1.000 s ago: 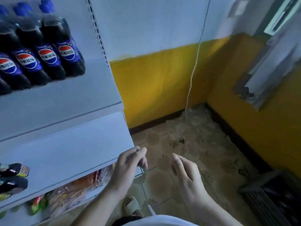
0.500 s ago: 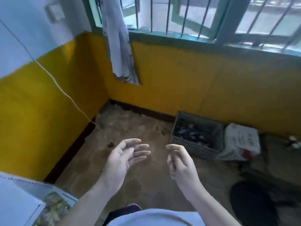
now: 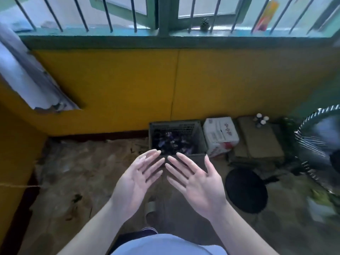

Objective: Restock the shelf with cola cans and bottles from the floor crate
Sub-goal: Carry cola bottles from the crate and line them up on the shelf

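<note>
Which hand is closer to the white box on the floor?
Right. The right hand hovers open in front of the crate, just left of the white box. The left hand is farther away, toward the crate's other side.

The crate (image 3: 177, 126) is a dark grey-green plastic box with latticed walls, standing upright and open-topped on the floor (image 3: 82, 172), its back against the foot of the yellow wall (image 3: 128, 89). Inside lies a jumbled heap of dark cola bottles and cans (image 3: 171, 143) with bluish-purple labels, too blurred to count or tell apart
</note>
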`<control>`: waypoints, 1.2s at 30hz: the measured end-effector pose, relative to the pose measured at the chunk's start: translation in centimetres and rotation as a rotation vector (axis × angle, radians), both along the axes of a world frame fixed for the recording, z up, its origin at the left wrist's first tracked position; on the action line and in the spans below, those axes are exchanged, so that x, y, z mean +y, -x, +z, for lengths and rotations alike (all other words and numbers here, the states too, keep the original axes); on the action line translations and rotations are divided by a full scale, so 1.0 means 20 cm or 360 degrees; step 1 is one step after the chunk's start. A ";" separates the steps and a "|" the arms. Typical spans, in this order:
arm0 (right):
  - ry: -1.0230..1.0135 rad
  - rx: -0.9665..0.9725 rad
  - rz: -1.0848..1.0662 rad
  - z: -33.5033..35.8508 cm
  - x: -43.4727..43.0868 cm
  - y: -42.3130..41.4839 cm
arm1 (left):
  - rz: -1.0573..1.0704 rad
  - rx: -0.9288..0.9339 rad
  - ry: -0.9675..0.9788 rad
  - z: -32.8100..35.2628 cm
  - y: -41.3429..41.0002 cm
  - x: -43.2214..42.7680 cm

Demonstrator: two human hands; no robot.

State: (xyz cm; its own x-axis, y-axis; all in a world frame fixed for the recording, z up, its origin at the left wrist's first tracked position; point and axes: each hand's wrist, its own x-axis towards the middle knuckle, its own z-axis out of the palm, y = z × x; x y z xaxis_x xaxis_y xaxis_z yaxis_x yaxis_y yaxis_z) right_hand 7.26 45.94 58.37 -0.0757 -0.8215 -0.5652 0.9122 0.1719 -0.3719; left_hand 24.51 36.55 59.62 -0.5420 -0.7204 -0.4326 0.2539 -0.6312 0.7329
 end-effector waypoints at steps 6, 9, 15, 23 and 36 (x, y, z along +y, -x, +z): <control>-0.0194 0.0075 -0.0101 -0.07 -0.43 0.13 | -0.0102 -0.0172 -0.0126 -0.08 0.14 -0.45; -0.0357 0.0284 -0.0165 -0.10 -0.60 0.21 | -0.0036 -0.0357 -0.0189 -0.16 0.24 -0.65; -0.0672 0.0462 -0.0258 -0.17 -0.72 0.43 | -0.0146 -0.0445 -0.0316 -0.25 0.52 -0.93; -0.0823 0.0287 -0.0223 -0.42 -0.88 0.93 | 0.0074 -0.0522 -0.0505 -0.48 0.94 -1.21; -0.1092 0.0466 0.0269 -1.23 -1.34 1.79 | -0.0360 -0.1302 -0.0251 -1.22 1.55 -1.49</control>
State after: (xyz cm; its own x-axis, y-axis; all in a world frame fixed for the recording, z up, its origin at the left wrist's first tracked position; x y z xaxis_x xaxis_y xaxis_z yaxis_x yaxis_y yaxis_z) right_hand -28.58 19.24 33.85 -0.2052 -0.3072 -0.9293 0.7337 0.5802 -0.3538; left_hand -6.39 6.81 35.22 -0.1395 -0.5312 -0.8357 -0.4598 -0.7127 0.5298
